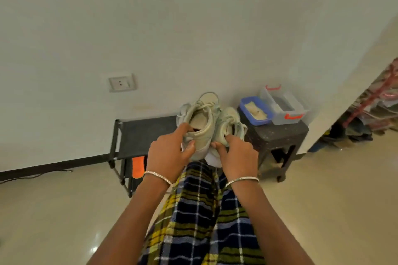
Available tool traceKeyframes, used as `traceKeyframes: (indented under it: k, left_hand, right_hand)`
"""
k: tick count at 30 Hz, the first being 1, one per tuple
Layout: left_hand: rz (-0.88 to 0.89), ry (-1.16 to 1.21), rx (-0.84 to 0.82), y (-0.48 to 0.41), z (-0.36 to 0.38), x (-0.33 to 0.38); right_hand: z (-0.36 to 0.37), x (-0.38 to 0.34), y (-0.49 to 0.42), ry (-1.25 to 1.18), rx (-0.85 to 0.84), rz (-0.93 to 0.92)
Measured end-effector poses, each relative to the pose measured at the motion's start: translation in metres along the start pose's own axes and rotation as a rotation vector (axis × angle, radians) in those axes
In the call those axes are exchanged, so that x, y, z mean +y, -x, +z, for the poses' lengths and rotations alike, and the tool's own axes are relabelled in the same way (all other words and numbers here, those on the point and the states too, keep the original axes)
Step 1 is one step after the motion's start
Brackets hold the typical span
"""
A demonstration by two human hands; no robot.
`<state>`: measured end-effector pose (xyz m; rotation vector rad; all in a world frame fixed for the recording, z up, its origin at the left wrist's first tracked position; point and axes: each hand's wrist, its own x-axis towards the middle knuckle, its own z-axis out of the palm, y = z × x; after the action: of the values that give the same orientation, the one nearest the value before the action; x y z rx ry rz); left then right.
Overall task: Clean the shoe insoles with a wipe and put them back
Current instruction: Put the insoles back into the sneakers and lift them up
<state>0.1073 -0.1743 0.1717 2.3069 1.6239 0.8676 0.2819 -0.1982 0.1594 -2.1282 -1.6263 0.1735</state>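
- The left grip [170, 148] is clamped on the heel of the left shoe [201, 117]. Its fingers curl over the collar into the opening and its thumb presses the outside of the heel.
- The right grip [237, 155] is clamped the same way on the right shoe [230, 123], with fingers hooked over the collar and thumb on the heel.
- Each wrist wears a thin bangle.
- The two pale green lace-up shoes are held side by side, touching, toes pointing away toward the wall.
- The left shoe's opening shows a pale inside; I cannot tell whether that is the insole.
- The shoes are held up over a checked cloth [200, 217] in navy, yellow and white, which covers the person's lap.
- Behind them on the left stands a black folding rack [140, 131], with an orange cloth [137, 166] hanging at its lower part.
- Just to the right is a dark stool [277, 135]. It carries a blue tray [244, 106] and, touching the tray, a clear box [280, 119] with red clasps.
- A socket plate [121, 83] is set in the wall above the rack.
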Motion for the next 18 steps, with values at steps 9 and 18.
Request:
traceKeyframes:
  k: [9, 18]
  left_hand:
    - [-0.291, -0.052, 0.078, -0.002, -0.007, -0.103]
    - [-0.581, -0.028, 0.025, -0.032, 0.049, -0.197]
  right_hand:
    - [0.088, -0.088, -0.045, 0.033, -0.201, -0.234]
    - [0.19, -0.119, -0.104, 0.17, -0.432, -0.302]
